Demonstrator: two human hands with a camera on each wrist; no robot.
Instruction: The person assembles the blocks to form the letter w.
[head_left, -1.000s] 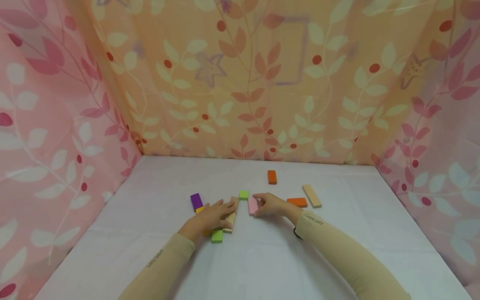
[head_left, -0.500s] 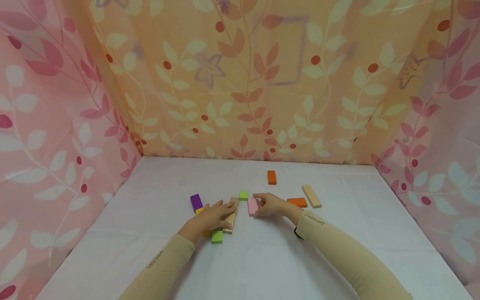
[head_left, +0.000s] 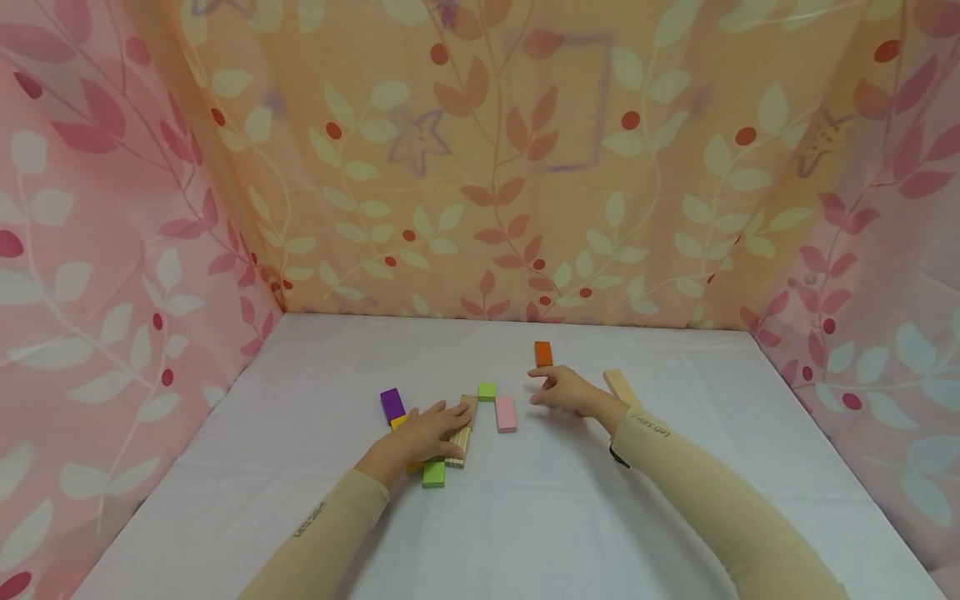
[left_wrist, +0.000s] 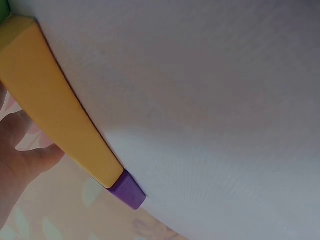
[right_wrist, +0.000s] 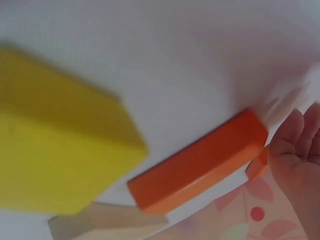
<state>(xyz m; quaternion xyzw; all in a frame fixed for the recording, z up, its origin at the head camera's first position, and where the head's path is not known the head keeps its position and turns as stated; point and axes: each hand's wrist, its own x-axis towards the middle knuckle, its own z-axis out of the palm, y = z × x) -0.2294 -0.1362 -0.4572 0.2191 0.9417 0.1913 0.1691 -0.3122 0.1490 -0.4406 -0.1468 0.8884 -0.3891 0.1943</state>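
Observation:
My left hand [head_left: 427, 435] rests with spread fingers on a plain wooden block [head_left: 470, 406] and a wooden piece with ridged lines [head_left: 461, 448]. A yellow-orange block [left_wrist: 65, 105] lies beside that hand, with a purple block [left_wrist: 128, 191] at its end. My right hand [head_left: 568, 390] hovers with nothing in it, fingers extended and parted, just in front of an orange block [head_left: 543, 353]. To its left lies a pink block [head_left: 506, 414], near a small green block [head_left: 487, 392]. Another orange block [right_wrist: 200, 162] is hidden behind the right hand in the head view.
A second green block [head_left: 433, 475] lies by my left wrist. Under the right forearm are a long pale wooden block [head_left: 620, 387] and a yellow block [right_wrist: 60, 135], large in the right wrist view. White cloth [head_left: 495, 525] covers the table; flowered curtains [head_left: 480, 167] enclose it.
My right hand has let go of the pink block and moved right and away from me, over one orange block. The pink block stays in place. The left hand has not moved.

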